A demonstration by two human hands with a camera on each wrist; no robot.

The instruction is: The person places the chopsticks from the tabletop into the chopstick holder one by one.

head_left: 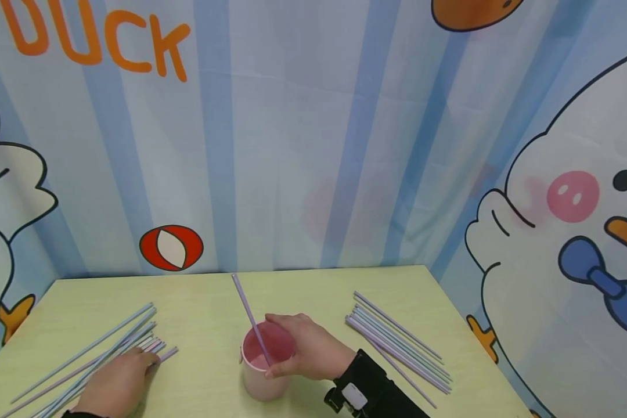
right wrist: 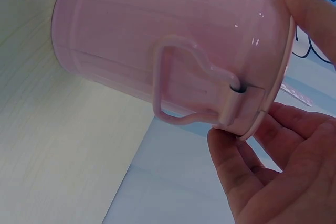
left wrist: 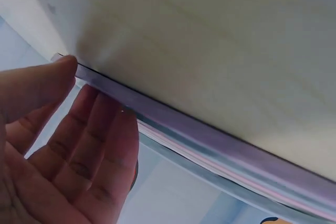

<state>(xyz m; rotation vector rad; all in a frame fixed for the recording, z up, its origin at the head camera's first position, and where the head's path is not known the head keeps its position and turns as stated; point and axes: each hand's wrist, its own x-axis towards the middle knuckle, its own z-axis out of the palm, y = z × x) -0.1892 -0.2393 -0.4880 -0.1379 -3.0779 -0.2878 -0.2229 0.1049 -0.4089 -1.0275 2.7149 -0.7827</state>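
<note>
My left hand (head_left: 117, 380) lies over a bundle of thin pastel straws (head_left: 169, 354) at the left of the table. In the left wrist view, its thumb and curled fingers pinch a purple straw (left wrist: 210, 140) near one end, beside blue and pink ones. My right hand (head_left: 319, 348) holds a pink pail (head_left: 263, 383) by its rim, thumb at the near side and fingers across the far side. One purple straw (head_left: 245, 305) leans inside the pail, its upper part sticking out. The right wrist view shows the pail's folded wire handle (right wrist: 157, 82).
On the right of the table (head_left: 204, 307) lies another group of purple and blue straws (head_left: 402, 348), roughly side by side. A striped cloth backdrop (head_left: 292, 145) with duck drawings rises behind the table's far edge and along its sides.
</note>
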